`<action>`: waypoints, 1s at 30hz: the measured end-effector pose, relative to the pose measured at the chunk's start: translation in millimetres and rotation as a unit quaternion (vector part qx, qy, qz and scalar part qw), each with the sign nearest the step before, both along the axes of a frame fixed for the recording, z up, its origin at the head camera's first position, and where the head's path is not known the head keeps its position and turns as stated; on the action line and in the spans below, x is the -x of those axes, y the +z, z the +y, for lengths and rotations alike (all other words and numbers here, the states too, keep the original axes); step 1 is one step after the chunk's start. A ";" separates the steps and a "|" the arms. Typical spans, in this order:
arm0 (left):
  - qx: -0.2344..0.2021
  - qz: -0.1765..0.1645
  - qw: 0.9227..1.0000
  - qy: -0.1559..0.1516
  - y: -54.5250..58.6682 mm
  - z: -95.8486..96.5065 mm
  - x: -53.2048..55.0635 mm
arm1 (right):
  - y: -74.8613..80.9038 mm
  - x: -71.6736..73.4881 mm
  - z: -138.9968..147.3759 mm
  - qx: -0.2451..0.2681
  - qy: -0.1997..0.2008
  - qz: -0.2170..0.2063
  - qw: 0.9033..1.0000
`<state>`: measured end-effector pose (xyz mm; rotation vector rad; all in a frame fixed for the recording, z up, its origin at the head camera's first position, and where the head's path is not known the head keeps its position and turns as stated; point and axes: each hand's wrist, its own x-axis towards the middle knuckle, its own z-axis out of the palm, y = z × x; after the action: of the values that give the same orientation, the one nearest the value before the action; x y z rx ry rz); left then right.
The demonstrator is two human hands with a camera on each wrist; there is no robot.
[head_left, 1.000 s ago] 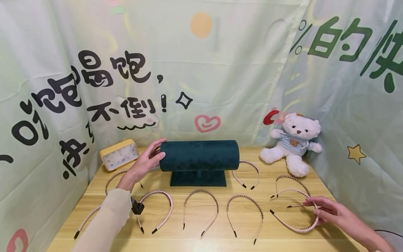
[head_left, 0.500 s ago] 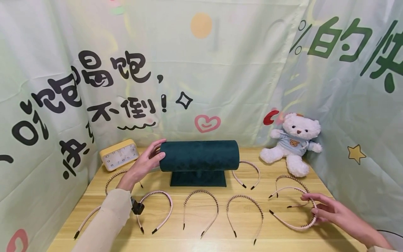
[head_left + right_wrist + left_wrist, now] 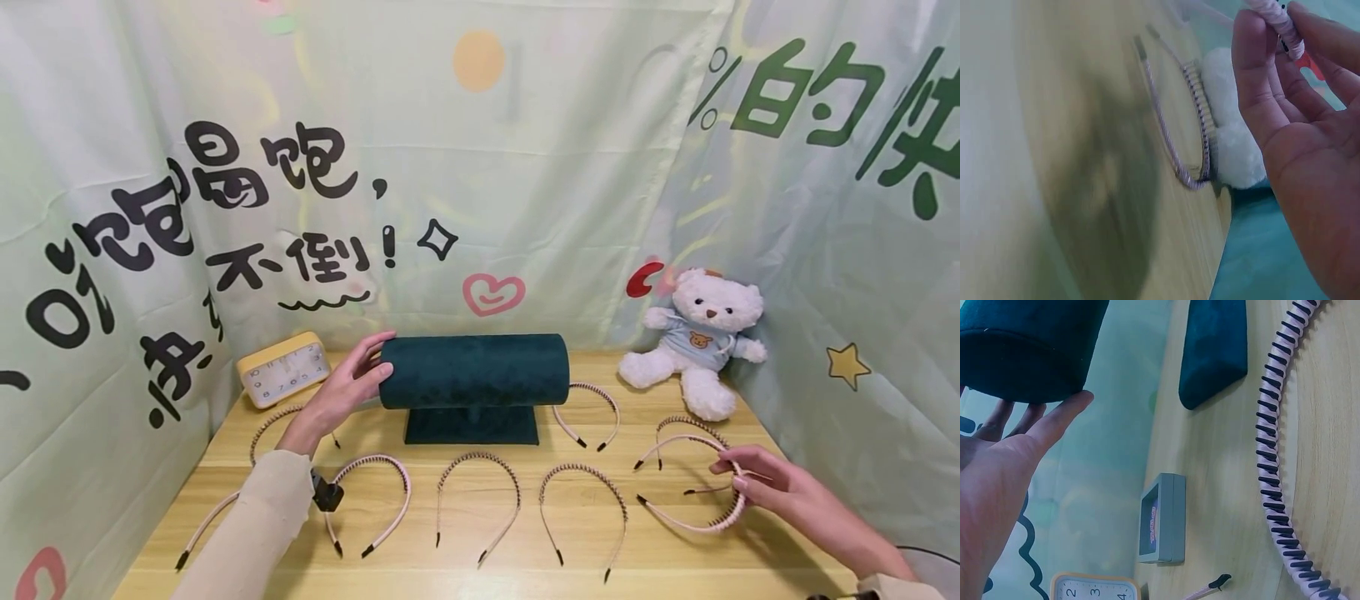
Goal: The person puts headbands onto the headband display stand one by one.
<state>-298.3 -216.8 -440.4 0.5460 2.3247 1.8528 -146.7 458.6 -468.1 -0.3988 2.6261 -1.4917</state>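
1. The right hand (image 3: 783,483) pinches a pink headband (image 3: 705,530) above the table's (image 3: 420,587) right side, free ends facing left.
2. The left hand (image 3: 347,390) grips the dark roll's (image 3: 476,371) left end, fingers partly curled.
3. Apparent step: carrying the headband; next likely calls for lining it up with the roll.

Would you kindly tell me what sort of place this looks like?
Probably a curtained tabletop booth: printed fabric hangs behind and beside a wood-grained table bearing a dark stand and headbands.
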 end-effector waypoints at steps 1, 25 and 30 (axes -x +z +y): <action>0.000 -0.001 1.000 0.001 -0.2 -0.3 0.0 | 1.6 1.2 -2.6 0.005 -0.004 -0.005 1.000; -0.011 -0.005 1.000 -0.005 -1.3 -0.9 0.9 | 30.6 34.4 -39.3 0.169 0.080 -0.017 0.982; -0.009 -0.002 1.000 -0.003 -3.0 -1.3 2.2 | 37.5 41.4 -44.6 0.189 0.114 0.009 0.975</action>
<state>-300.5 -218.1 -443.4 0.5501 2.3047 1.8725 -188.1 414.0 -430.7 -0.7192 2.2072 -1.9050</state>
